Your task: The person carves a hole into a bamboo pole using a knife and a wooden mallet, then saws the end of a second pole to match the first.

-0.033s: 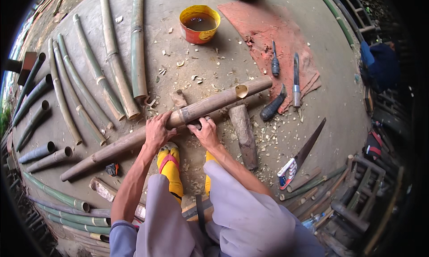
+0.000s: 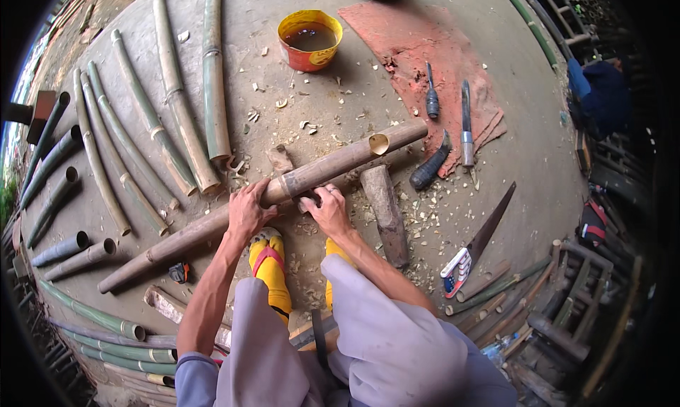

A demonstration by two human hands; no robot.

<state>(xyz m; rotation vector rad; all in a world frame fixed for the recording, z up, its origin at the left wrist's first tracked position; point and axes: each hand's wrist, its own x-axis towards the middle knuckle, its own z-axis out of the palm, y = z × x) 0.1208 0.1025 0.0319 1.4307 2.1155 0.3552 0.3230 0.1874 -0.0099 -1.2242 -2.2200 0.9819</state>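
A long brown bamboo pole (image 2: pixel 319 172) lies slantwise before me, with an oval opening cut near its far right end. My left hand (image 2: pixel 248 210) is closed over the pole near its middle, fingers on top. Just to the right, my right hand (image 2: pixel 330 212) is below the pole, its bent fingers around the near end of a short wood block (image 2: pixel 280 158) that seems to pass underneath; part of this grip is hidden. A second rough wood block (image 2: pixel 386 219) lies right of my right hand, its far end beside the pole.
Bamboo poles (image 2: pixel 177 99) lie fanned out on the left. Ahead stands a yellow-red bucket (image 2: pixel 309 41) of dark liquid. A red cloth (image 2: pixel 425 49) has a dark-handled pointed tool (image 2: pixel 432 95), a knife (image 2: pixel 467 127) and a curved blade (image 2: pixel 431 166) on or near it. A handsaw (image 2: pixel 478 244) lies right among wood chips.
The whole view has shifted slightly. Both hands keep their places at the pole and the wood block.
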